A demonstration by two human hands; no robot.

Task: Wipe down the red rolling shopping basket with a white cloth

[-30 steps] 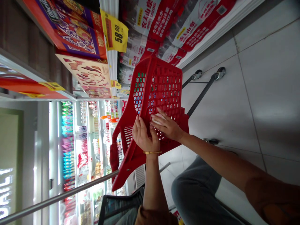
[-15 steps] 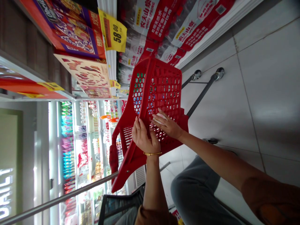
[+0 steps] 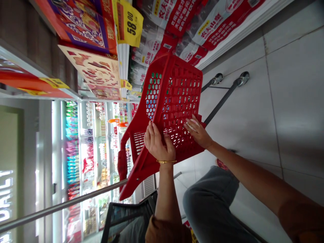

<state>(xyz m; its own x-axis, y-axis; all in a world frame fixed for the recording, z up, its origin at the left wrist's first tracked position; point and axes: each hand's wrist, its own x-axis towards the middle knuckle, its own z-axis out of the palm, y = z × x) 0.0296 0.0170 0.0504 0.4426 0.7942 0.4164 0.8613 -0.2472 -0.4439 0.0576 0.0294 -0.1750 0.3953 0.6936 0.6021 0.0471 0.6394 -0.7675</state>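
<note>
The whole view is turned on its side. A red plastic shopping basket (image 3: 177,87) with a perforated wall sits on a trolley frame. My left hand (image 3: 157,145), a gold bangle at the wrist, is closed over the basket's rim. My right hand (image 3: 199,133) lies on the outside of the basket's wall near its lower edge, fingers pressed over a small white cloth (image 3: 191,125). Most of the cloth is hidden under the fingers.
The trolley's dark legs end in wheels (image 3: 243,78) on a grey tiled floor (image 3: 278,101). Packs of bottled water (image 3: 182,20) and a yellow 58.00 price tag (image 3: 129,22) fill the shelf behind. Lit drinks coolers (image 3: 76,152), a metal bar (image 3: 63,206) and my grey-trousered leg (image 3: 210,206) are close.
My right hand has slid with the white cloth across the basket's wall towards its lower edge. My left hand has kept its grip on the rim. The view has shifted a little.
</note>
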